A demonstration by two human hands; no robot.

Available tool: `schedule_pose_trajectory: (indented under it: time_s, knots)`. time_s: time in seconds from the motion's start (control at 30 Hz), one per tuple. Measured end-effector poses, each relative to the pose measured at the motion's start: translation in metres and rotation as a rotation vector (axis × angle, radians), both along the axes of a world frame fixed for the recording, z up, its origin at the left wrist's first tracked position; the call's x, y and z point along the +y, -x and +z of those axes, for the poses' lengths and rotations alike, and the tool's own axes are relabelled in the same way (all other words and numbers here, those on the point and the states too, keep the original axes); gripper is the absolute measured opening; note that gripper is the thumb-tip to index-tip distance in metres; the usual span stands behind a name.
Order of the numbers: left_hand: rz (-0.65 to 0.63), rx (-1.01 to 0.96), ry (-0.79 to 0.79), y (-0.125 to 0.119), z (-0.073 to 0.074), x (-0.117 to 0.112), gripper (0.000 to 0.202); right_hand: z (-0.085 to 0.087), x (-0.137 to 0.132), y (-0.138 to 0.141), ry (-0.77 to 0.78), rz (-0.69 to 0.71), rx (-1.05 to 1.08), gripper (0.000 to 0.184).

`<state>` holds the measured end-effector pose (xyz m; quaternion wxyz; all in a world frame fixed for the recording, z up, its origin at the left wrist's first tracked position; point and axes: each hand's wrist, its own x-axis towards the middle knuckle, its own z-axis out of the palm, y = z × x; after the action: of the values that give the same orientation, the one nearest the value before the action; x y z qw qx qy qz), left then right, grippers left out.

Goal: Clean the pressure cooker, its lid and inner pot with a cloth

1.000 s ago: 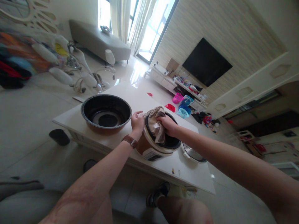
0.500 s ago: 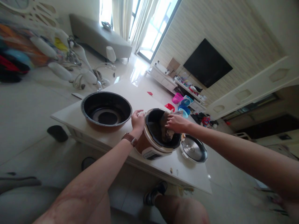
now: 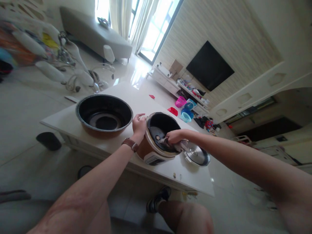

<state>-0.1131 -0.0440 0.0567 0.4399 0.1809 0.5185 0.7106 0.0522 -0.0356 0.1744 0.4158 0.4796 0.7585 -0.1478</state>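
Observation:
A brown and white rice cooker body [image 3: 152, 152] stands on the white table [image 3: 156, 169], its dark inside open to view. My left hand [image 3: 138, 124], a brown watch strap on its wrist, grips the cooker's left rim. My right hand [image 3: 174, 136] is closed on a crumpled grey-brown cloth [image 3: 181, 145] and presses it on the cooker's right rim. To the left sits a large black inner pot [image 3: 104, 115], with nothing in it. A round metal lid [image 3: 197, 156] lies on the table just right of the cooker.
My shoe [image 3: 156, 201] and knee [image 3: 187, 217] show below the table's near edge. Colourful plastic baskets [image 3: 186, 114] and toys lie on the floor beyond the table, near a low TV cabinet. A grey sofa [image 3: 95, 32] stands at the back left.
The cloth went from draped over the cooker's top, down into the cavity, and now sits at the right rim under my right hand. My left hand stayed on the left rim.

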Motion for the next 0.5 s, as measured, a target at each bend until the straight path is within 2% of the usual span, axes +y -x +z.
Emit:
schedule_pose_trajectory:
  time_s: [0.07,0.1,0.13,0.2,0.3,0.37,0.43,0.47,0.5]
  knots:
    - [-0.013,-0.009,-0.007,0.0,0.0,-0.001,0.032,0.015,0.009,0.007,-0.03,-0.308,0.225,0.02]
    - [-0.021,-0.015,-0.011,0.0,0.001,-0.001,0.033,0.024,0.016,0.01,-0.092,-0.392,0.341,0.022]
    - [-0.026,-0.02,-0.013,0.0,0.001,-0.002,0.033,0.034,0.024,0.012,-0.166,-0.421,0.424,0.025]
    - [-0.032,-0.029,-0.01,0.001,0.002,-0.002,0.034,0.055,0.04,0.014,-0.302,-0.391,0.478,0.03]
    - [-0.039,-0.047,-0.003,0.0,0.003,-0.003,0.036,0.077,0.049,0.017,-0.559,-0.148,0.422,0.033]
    - [-0.034,-0.049,-0.002,0.0,0.003,-0.002,0.036,0.079,0.041,0.018,-0.643,0.079,0.297,0.035]
    - [-0.021,-0.033,-0.001,0.0,0.002,-0.002,0.034,0.066,0.024,0.015,-0.591,0.271,0.127,0.039]
    - [-0.017,-0.022,0.003,0.0,0.002,-0.002,0.033,0.056,0.014,0.012,-0.507,0.351,0.045,0.041]
    - [-0.016,-0.014,0.006,0.001,0.001,-0.002,0.033,0.044,0.005,0.007,-0.455,0.369,0.023,0.038]
